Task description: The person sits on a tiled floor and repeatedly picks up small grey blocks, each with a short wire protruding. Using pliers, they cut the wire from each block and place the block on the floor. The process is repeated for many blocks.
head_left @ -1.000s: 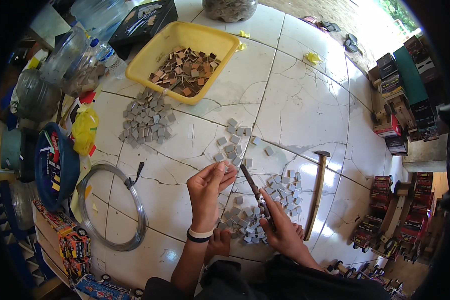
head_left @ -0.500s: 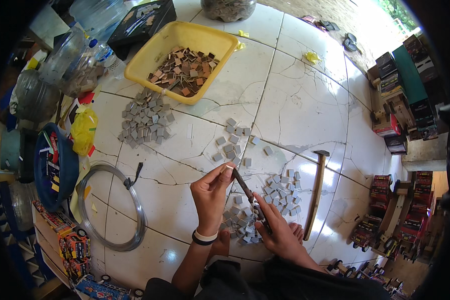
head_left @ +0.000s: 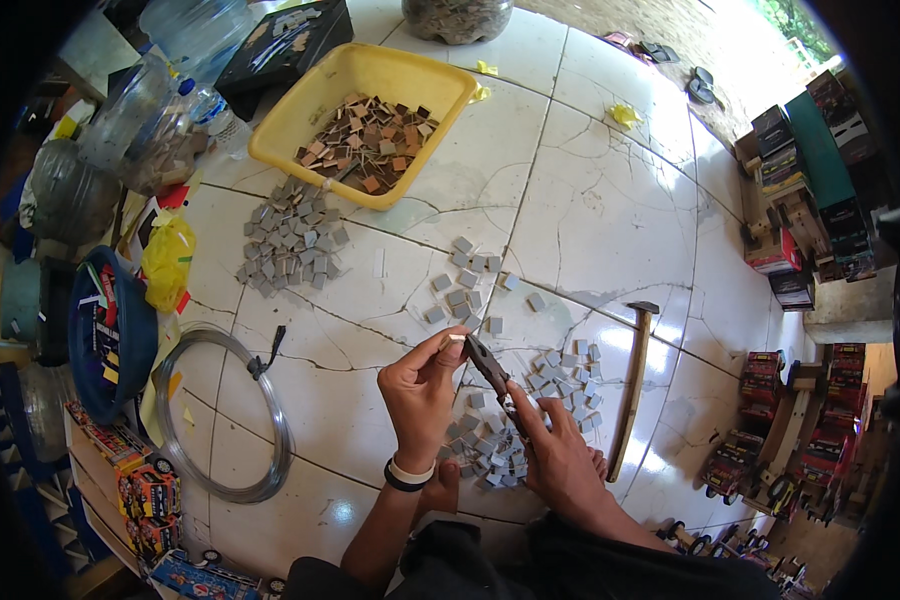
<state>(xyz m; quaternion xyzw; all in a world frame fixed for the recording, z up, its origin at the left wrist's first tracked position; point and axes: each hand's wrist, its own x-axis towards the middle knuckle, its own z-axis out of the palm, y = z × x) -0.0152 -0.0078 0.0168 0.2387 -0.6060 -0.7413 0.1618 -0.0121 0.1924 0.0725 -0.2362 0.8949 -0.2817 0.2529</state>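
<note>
My left hand is closed, pinching a small pale square piece between thumb and fingers. My right hand grips dark metal pliers by the handles. Their jaws point up and to the left, with the tip right beside the pale piece; whether they touch it I cannot tell. Below and right of the pliers, small grey square tiles lie loosely scattered on the floor. More grey tiles are heaped between my forearms, partly hidden by my right hand. A few others lie just beyond my hands.
A hammer lies to the right. Coiled clear wire rests at left, near a blue basin. Farther off are a grey tile pile and a yellow tub holding brown squares. Toy trucks line the left edge.
My right hand has turned and its fingers have shifted on the handles, so the pliers' jaws show broader. My left hand has barely moved and keeps its pinch.
</note>
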